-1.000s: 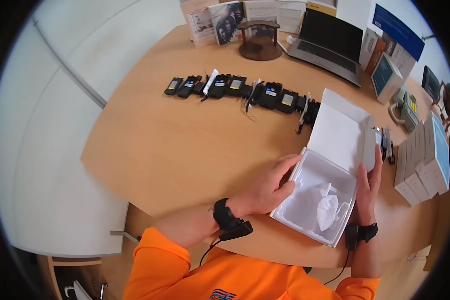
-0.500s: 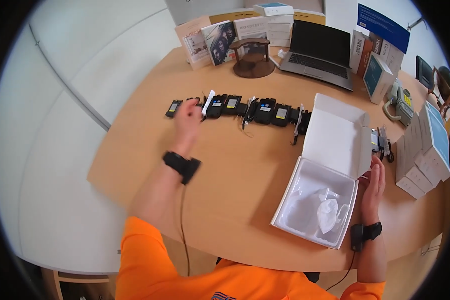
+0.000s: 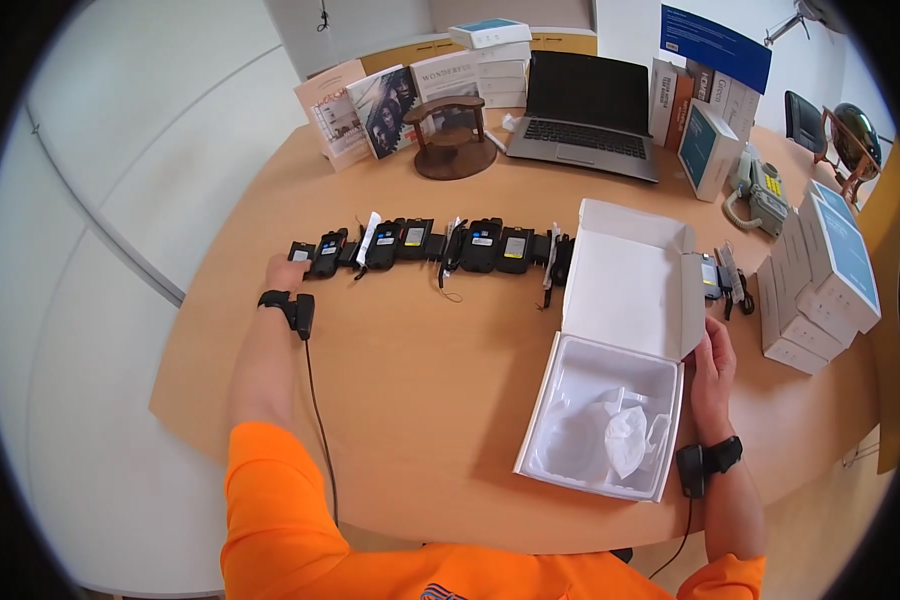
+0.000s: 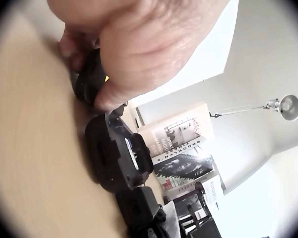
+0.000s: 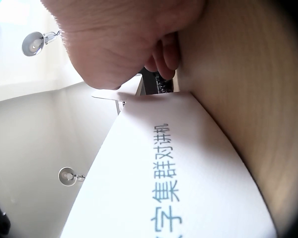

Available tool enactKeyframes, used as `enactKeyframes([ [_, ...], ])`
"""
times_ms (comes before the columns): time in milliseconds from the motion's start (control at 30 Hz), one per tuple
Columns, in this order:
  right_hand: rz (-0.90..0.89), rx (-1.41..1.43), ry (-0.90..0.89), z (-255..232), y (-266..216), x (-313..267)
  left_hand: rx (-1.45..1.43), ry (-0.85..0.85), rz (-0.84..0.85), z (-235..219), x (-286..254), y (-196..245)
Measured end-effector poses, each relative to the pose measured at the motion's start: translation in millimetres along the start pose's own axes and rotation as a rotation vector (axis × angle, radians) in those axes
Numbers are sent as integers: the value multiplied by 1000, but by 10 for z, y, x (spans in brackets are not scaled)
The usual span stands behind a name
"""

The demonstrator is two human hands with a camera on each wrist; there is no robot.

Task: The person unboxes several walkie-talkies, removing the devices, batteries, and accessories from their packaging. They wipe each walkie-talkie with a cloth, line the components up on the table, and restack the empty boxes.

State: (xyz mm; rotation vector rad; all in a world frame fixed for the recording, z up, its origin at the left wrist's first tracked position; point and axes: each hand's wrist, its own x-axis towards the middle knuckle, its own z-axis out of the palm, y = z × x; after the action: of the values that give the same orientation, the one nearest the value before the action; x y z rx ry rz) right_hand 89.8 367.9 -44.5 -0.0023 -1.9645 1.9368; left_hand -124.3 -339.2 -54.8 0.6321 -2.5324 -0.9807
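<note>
At the left end of a row of black devices, my left hand [image 3: 284,274] pinches a black battery pack [image 3: 301,252] with a pale label. The left wrist view shows thumb and fingers on both sides of this battery [image 4: 87,82], partly covering it. Just right of it stands a black two-way radio body [image 3: 328,254]. My right hand [image 3: 712,380] rests loosely on the table along the right side of an open white box [image 3: 540,420], fingers by its lid [image 3: 625,270]. Inside the white plastic tray [image 3: 570,450] lies a crumpled white bag [image 3: 626,442].
More radios, batteries [image 3: 513,250], chargers and straps continue the row toward the box. Behind are books [image 3: 382,110], a brown wooden stand [image 3: 455,155] and a laptop [image 3: 585,135]. Stacked white boxes [image 3: 815,285] and a telephone [image 3: 765,200] are at the right.
My left hand has left the white box's left edge and reached across to the battery at the row's far left. The right hand stays by the box. The head view has shifted.
</note>
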Motion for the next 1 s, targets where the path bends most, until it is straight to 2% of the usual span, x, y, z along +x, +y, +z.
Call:
enactKeyframes([
  [67,-1,1,-6,5,-19,-2,-156,-42,-30,-87,-101,10],
  [167,17,-32,41,38,-121,-6,-157,-14,-211,-322,-413,172],
  [200,27,-50,65,45,-173,-10,-243,31,-173,-368,-524,175],
  [267,-189,-161,198,-16,-270,-10,-417,121,-89,-412,-698,181],
  [300,-304,-213,269,-37,-348,19,-618,64,-77,-414,-787,183],
  [333,-332,-195,213,-13,-513,30,-798,-68,-68,-433,-998,355],
  [400,-361,-159,97,123,-938,-136,-1078,-320,-48,-422,-1713,983],
  [433,-321,-152,-83,236,-1108,-210,-1184,-440,-34,-352,-2100,1349],
  [500,-222,-221,-373,568,-1270,-316,-1117,-713,7,-147,-2692,1835],
  [533,-298,-295,-494,732,-1323,-348,-1081,-853,11,-37,-2951,2049],
  [600,-263,-344,-596,967,-1295,-415,-1012,-1041,14,183,-3370,2375],
  [667,-87,-100,-568,1073,-1198,-448,-1114,-1132,93,442,-3677,2565],
  [767,89,139,-417,948,-1071,-404,-1133,-1220,183,548,-3817,2692],
  [867,128,158,-417,935,-1109,-472,-1071,-1308,198,568,-3752,2683],
  [900,94,95,-416,915,-1021,-480,-1029,-1319,202,551,-3736,2689],
  [967,176,169,-374,895,-1021,-471,-949,-1334,218,471,-3666,2703],
  [1000,218,207,-355,881,-1031,-459,-846,-1182,283,445,-3525,2670],
])
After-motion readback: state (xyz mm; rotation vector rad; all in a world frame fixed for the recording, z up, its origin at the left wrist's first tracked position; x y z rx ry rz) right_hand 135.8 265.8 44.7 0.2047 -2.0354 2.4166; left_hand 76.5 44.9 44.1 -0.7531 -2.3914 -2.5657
